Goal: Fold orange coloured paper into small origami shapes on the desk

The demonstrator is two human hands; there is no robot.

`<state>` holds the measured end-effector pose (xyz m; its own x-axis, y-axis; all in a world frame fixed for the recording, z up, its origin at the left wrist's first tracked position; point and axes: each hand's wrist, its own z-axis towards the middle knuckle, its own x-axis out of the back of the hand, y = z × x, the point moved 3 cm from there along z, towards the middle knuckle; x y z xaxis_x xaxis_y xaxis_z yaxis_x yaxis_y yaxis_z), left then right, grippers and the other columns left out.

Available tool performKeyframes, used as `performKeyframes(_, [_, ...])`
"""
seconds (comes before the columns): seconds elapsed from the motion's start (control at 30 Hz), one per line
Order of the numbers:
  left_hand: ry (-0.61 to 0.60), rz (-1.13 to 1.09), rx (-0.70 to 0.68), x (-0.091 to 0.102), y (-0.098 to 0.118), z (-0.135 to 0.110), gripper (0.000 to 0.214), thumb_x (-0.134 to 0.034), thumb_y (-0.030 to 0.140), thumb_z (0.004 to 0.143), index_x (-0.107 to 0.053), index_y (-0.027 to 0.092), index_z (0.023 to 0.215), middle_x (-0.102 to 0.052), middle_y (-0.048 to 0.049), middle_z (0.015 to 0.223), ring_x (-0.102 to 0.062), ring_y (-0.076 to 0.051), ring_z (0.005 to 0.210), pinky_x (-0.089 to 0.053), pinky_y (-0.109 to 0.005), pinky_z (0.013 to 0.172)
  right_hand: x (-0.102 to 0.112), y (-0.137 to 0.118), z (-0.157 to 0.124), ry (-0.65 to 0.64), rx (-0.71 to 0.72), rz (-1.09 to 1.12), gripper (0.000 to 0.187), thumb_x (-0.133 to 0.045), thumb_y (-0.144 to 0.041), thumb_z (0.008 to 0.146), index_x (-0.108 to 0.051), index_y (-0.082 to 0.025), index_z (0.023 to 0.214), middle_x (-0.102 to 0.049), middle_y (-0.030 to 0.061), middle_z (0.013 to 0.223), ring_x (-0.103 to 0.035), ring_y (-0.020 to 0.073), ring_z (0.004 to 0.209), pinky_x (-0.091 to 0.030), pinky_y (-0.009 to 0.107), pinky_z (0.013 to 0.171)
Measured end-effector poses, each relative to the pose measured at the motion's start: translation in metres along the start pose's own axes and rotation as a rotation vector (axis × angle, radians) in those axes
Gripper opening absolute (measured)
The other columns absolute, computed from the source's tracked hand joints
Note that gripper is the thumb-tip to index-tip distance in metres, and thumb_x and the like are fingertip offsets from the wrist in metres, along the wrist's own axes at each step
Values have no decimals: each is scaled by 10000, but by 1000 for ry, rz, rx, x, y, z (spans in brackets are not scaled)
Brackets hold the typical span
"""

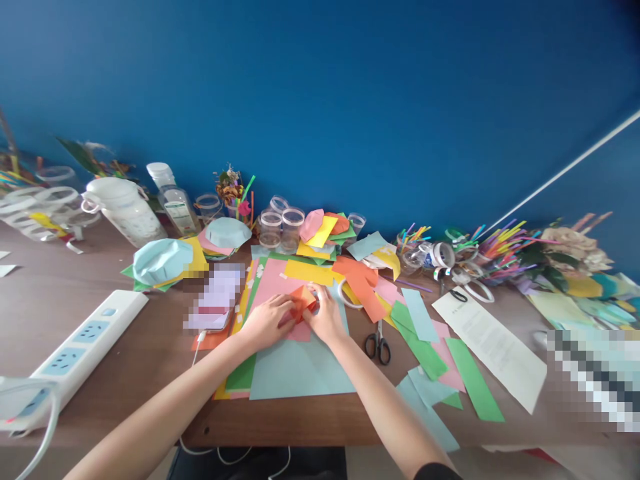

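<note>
Both hands meet over a small piece of folded orange paper [302,301] at the middle of the table. My left hand [271,322] grips its left side, with the fingers bent against it. On the other side, my right hand [325,316] pinches the right edge between thumb and fingers. Beneath them lie overlapping coloured sheets, with a light blue sheet [300,373] on top toward me and a pink sheet [274,279] further back. A pair of scissors [379,343] with black handles rests right of my right hand. A roll of tape [349,294] lies just beyond that hand.
A phone [218,297] on a cable and a white power strip [85,353] lie to the left. Cut strips, including a green strip [474,380], and a printed sheet [493,343] spread rightward. Clear cups [293,230], bottles and paper shapes line the blue wall [320,100].
</note>
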<state>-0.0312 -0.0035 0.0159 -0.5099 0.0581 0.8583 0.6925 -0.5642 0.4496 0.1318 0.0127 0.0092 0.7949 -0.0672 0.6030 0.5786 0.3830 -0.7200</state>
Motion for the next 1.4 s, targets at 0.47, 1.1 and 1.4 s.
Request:
performKeyframes(0.47, [-39, 167, -361, 2, 12, -16, 258, -447, 105, 889, -600, 150, 1092, -661, -87, 1098, -616, -206, 996, -516, -362, 856, -2, 6, -1, 2, -92, -7, 479, -547, -128, 678, -508, -224, 1146, -568, 63, 1129, -576, 209, 1040, -480, 339, 892])
performKeyframes(1.1, [-151, 423, -300, -10, 26, -24, 371, -400, 72, 857, -501, 120, 1210, -627, -145, 1132, -634, -234, 992, -547, -344, 806, -5, -7, -3, -35, -79, -92, 538, -472, -74, 684, -492, -208, 1205, -569, 86, 1189, -553, 239, 1120, -471, 380, 936])
performKeyframes(1.4, [-160, 316, -260, -5, 27, -23, 218, -431, 141, 880, -567, 121, 1050, -645, -146, 1080, -642, -243, 975, -546, -372, 833, -9, -7, -4, -47, -43, -107, 486, -486, -101, 728, -501, -183, 1207, -584, 94, 1185, -552, 237, 1112, -458, 366, 950])
